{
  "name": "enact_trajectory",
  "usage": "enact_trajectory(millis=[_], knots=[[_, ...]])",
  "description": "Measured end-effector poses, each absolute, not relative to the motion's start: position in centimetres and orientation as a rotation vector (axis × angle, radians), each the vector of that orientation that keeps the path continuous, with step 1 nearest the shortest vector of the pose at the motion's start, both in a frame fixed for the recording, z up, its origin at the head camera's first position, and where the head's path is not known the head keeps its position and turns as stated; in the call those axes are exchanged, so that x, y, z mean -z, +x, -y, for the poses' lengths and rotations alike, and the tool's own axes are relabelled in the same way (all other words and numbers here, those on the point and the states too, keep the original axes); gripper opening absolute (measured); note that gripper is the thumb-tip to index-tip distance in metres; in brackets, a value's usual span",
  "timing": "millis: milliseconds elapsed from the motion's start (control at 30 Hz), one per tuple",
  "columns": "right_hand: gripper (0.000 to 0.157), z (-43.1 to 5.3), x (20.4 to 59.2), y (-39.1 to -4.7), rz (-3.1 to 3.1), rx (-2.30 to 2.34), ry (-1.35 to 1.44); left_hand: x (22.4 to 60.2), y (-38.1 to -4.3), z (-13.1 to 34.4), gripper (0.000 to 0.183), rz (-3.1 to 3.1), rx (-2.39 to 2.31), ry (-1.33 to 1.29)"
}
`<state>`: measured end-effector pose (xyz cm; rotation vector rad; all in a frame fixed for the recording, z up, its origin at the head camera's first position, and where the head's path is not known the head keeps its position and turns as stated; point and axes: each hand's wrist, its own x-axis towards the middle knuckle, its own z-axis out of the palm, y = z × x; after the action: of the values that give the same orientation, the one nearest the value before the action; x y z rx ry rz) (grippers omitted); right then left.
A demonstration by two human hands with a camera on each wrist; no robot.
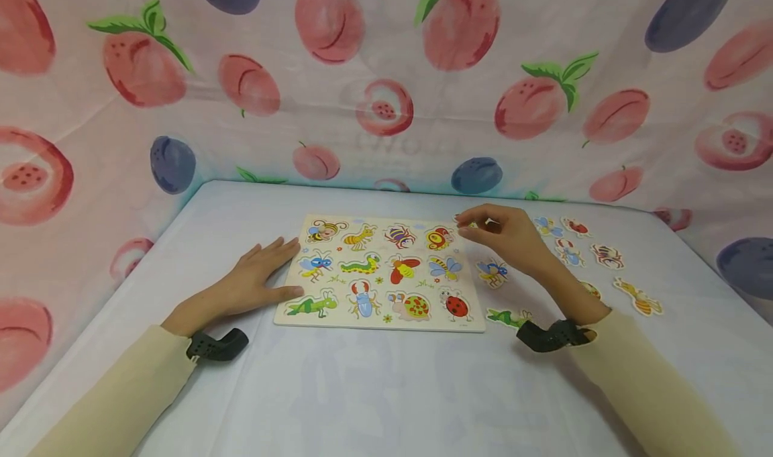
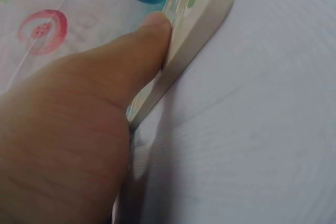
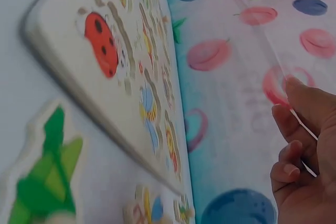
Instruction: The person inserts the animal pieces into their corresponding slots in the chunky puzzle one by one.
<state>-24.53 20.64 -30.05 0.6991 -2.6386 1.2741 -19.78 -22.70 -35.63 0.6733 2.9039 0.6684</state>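
Left hand (image 1: 256, 279), fingers spread, rests on the left edge of the board (image 1: 356, 323), flat on the surface (image 1: 362, 396). Right hand (image 1: 504, 237): at the board's far right corner, fingers bent; grip undetermined.

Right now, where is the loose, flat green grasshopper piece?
In the head view, the loose, flat green grasshopper piece lies on the white table, just right of the pale rectangular puzzle board near its lower corner, beside the black right wristband.

Diffuse light casts only soft shadows, and the right wrist view blurs the loose green piece (image 3: 47, 174).
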Motion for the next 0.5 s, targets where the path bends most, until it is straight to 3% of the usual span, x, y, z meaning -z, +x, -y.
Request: enact_trajectory(millis=[500], knots=[[0.029, -28.2, 30.1, -22.5, 2.612, -1.253, 0.565, 35.6, -19.7, 22.6, 0.092, -2.903, -0.67, 0.657]])
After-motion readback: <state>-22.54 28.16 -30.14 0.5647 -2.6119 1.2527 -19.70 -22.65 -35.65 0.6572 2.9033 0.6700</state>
